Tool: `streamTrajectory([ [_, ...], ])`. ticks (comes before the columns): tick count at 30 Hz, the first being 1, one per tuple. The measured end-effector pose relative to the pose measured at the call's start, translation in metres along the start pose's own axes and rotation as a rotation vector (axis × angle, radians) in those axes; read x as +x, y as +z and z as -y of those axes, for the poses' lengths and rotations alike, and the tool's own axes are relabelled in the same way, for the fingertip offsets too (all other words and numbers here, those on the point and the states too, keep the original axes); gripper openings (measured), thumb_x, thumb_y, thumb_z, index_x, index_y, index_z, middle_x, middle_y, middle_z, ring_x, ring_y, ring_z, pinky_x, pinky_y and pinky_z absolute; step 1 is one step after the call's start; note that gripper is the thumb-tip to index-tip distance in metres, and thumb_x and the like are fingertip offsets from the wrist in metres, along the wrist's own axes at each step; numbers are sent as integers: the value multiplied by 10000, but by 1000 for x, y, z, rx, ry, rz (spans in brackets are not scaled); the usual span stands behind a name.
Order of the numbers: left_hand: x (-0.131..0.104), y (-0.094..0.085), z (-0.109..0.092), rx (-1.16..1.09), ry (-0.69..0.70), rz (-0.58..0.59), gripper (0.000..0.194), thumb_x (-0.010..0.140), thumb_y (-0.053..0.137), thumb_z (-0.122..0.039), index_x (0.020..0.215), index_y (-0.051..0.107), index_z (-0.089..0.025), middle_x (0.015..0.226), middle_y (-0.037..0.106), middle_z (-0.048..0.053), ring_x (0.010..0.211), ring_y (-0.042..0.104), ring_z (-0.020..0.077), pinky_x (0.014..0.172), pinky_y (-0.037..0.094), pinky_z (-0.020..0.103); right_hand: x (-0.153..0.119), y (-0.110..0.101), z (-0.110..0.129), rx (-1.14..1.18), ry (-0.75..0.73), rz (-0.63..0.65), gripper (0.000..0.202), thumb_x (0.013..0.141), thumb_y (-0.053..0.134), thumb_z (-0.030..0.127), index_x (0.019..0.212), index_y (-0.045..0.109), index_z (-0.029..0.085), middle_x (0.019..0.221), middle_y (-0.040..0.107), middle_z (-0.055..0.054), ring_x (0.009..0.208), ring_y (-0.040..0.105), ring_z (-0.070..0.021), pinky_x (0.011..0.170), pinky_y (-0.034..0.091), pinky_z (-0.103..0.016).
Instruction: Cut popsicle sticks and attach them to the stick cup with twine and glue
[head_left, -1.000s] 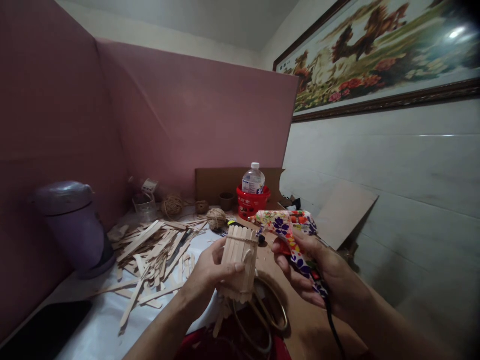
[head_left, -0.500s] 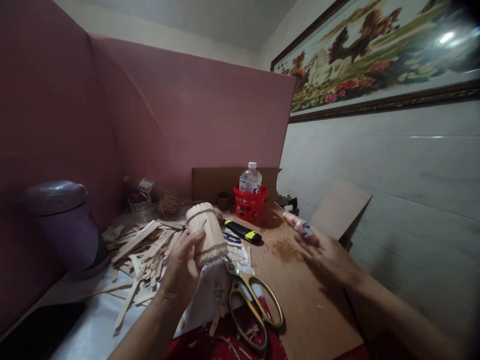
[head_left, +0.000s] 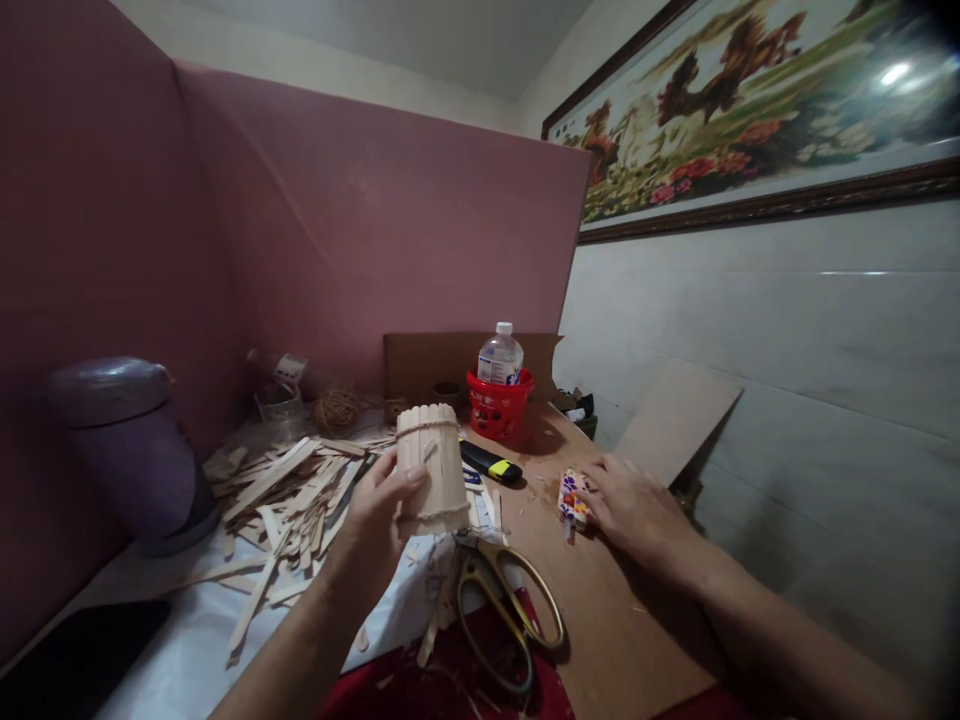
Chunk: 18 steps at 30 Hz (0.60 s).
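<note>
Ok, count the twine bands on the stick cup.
2: the upper band near the rim of the cup, the lower band near its base. The left hand and the far side may hide more.

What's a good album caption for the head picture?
Left hand holds a stick cup above gold-handled scissors.

No legible txt, bucket [head_left: 499, 408] incl.

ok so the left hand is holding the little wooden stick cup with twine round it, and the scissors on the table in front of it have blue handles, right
The handles are gold, not blue, as the head view shows. The rest holds: the left hand grips the twine-bound wooden stick cup, with the scissors lying in front of it.
</note>
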<state>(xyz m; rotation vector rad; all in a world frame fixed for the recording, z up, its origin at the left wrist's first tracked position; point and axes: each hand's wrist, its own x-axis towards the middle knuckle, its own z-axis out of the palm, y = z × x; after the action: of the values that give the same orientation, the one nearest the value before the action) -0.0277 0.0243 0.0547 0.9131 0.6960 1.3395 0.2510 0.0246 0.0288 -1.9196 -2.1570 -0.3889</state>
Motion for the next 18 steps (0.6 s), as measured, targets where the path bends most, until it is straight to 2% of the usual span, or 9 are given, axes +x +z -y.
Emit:
streamTrajectory([
  [2,0,0,0,29,-4,23,495,672,659,-251,1154,582,-173,1017,692,76,831,658,212,577,517,238,6,-7,15,111,-70,-26,255,894,405,190,874,657,163,963,613,-119,887,571,-231,757,407,-319],
  [3,-1,0,1,37,-5,39,498,668,658,-253,1153,580,-173,1021,689,80,820,658,214,571,518,243,8,-7,22,175,-139,-15,222,874,434,164,889,655,175,962,619,-99,902,564,-218,766,401,-307],
  [5,-1,-1,1,44,-9,67,497,669,652,-260,1153,579,-173,1016,687,82,804,657,214,567,521,250,13,-3,35,232,-227,-16,164,811,494,114,825,647,172,909,628,-78,869,550,-204,747,387,-298],
  [8,-1,0,2,47,-6,87,494,679,641,-264,1162,577,-179,983,691,72,792,657,211,553,513,245,19,12,47,217,-306,-54,178,783,499,79,684,617,169,842,627,-65,804,521,-192,712,350,-305],
  [15,-4,6,0,58,18,17,460,639,650,-247,1088,607,-156,953,689,62,778,656,205,568,508,246,30,31,50,171,-299,9,189,705,485,23,659,582,179,771,616,-76,741,514,-217,612,274,-315],
  [18,-3,5,2,73,4,23,501,642,653,-262,1128,595,-155,963,688,70,767,650,205,542,493,241,29,33,54,347,-272,10,165,707,491,39,682,557,189,794,596,-76,742,499,-223,626,293,-321],
])
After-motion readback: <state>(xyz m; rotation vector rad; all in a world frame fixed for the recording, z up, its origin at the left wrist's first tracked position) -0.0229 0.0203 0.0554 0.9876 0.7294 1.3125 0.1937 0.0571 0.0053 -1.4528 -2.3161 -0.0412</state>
